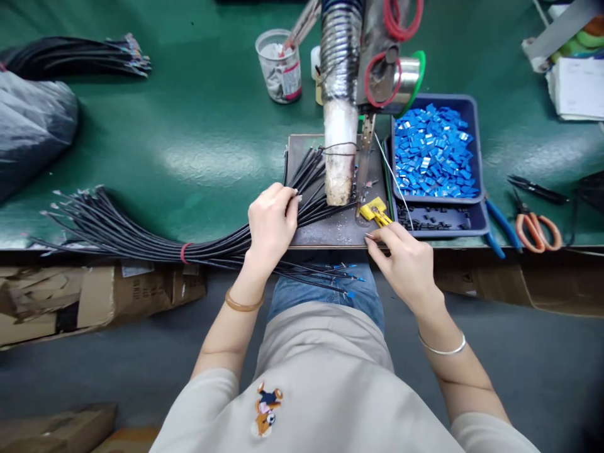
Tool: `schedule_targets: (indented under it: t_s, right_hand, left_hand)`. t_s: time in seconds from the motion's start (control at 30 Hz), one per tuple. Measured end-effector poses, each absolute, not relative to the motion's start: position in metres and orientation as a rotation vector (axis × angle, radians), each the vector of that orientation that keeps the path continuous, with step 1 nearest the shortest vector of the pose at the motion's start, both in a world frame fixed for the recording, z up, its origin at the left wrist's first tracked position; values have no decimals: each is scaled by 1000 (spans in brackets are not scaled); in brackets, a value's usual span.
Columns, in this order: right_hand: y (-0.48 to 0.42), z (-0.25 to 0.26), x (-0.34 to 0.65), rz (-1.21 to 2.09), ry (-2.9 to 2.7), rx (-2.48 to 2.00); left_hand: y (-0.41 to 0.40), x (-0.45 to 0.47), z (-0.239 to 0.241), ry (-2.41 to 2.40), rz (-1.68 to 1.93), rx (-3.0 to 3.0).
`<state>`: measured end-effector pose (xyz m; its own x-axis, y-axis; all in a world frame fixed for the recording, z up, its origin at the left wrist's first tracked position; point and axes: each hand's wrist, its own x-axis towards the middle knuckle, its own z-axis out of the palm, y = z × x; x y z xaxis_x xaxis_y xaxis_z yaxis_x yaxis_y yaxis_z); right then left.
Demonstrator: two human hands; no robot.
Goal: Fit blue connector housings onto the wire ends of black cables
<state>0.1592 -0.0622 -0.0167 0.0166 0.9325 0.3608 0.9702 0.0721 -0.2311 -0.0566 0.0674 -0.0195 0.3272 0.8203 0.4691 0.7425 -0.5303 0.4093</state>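
A long bundle of black cables (214, 250), tied with a red band, lies along the table's front edge and fans out on a dark work board (314, 236). My left hand (274, 220) rests over this bundle, its thumb and forefinger pinched on black cable. At the board's right side, my right hand (408, 261) has thumb and fingertip closed together; anything between them is too small to make out. Just beyond those fingers is a yellow-wrapped piece (375, 211). Several cables with blue ends (350, 294) hang over the edge above my lap.
A fume hose (340, 151) comes down over the board, beside a solder spool (408, 82). Blue connectors (431, 151) fill a tray; small black parts (431, 218) lie in another. Orange-handled scissors (538, 229), pliers (503, 226) and a plastic cup (280, 69) are around.
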Motion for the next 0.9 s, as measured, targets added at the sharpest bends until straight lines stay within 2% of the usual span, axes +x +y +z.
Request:
schedule_targets:
  t_s: [0.23, 0.5, 0.77, 0.9]
  right_hand:
    - [-63, -17, 158, -235, -1942, -1918]
    - [-61, -16, 156, -346, -1938, -1990]
    - [-79, 6, 182, -291, -1705, -1314]
    - [-93, 22, 199, -303, -1595, -1221]
  left_hand:
    - [56, -60, -11, 1427, 1309, 2441]
    - [24, -73, -17, 1444, 919, 2717]
    - [46, -79, 0, 1456, 804, 2518]
    - [57, -80, 0, 1636, 1006, 2176]
